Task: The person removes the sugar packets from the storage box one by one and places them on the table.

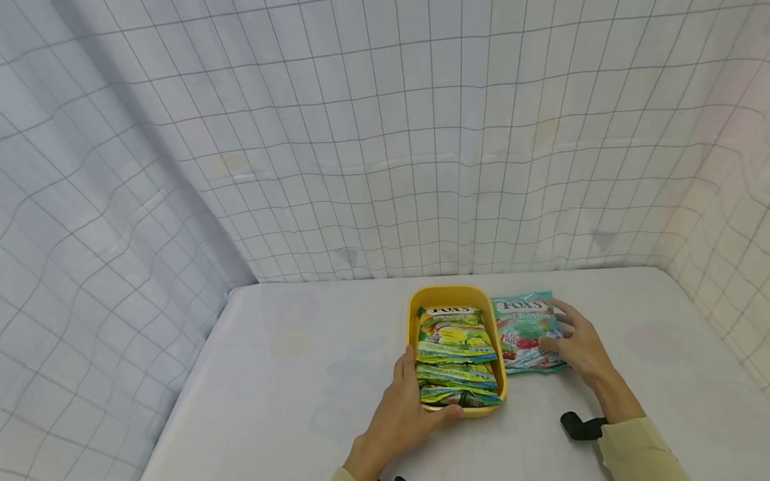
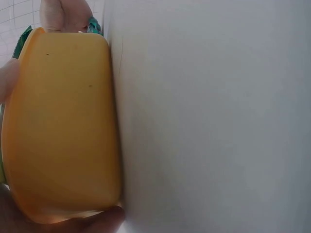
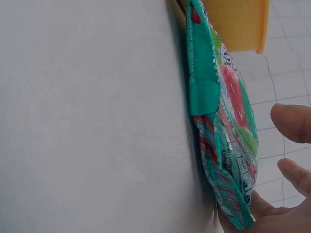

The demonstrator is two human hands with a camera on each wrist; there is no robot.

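Note:
A yellow plastic tub (image 1: 449, 294) stands on the white table, holding several green-and-yellow FOX'S candy bags (image 1: 455, 338) in a row. My left hand (image 1: 401, 414) holds the tub at its near left corner, thumb along the near side and fingers on the left side. Right against the tub lies a teal FOX'S candy bag (image 1: 527, 332) with red and green fruit pictures. My right hand (image 1: 583, 346) is at this bag's right edge. In the right wrist view some fingers (image 3: 262, 208) touch the bag's edge, while the thumb (image 3: 294, 124) stands apart from it.
The white table top (image 1: 288, 391) extends left and right of the tub. White gridded curtains (image 1: 381, 161) enclose it at the back and sides. Black wrist mounts (image 1: 580, 426) sit beside both sleeves.

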